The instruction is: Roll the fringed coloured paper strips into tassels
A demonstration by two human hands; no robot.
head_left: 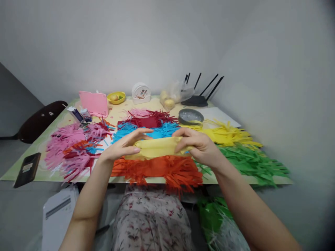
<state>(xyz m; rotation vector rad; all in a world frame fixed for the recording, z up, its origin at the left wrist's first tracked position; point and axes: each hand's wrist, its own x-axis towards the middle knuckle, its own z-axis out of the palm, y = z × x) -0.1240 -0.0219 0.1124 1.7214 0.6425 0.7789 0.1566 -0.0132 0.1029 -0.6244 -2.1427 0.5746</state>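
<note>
A folded yellow paper sheet [157, 147] is held flat above the table between both hands. My left hand [125, 143] pinches its left end, fingers stretched along the top edge. My right hand [199, 143] grips its right end with fingers curled over it. Directly below lies a pile of orange fringed paper [162, 169] at the table's front edge. Blue fringed paper [159, 131] and red fringed paper [150, 120] lie just behind the hands.
Pink fringes [69, 146] lie left, yellow fringes [227, 134] and green fringes [248, 162] right. A grey bowl [190, 116], router [197, 99], plastic bag [174, 94], yellow bowl [116, 97], pink case [94, 103] stand behind. A phone [27, 169] rests front left. The wall is close on the right.
</note>
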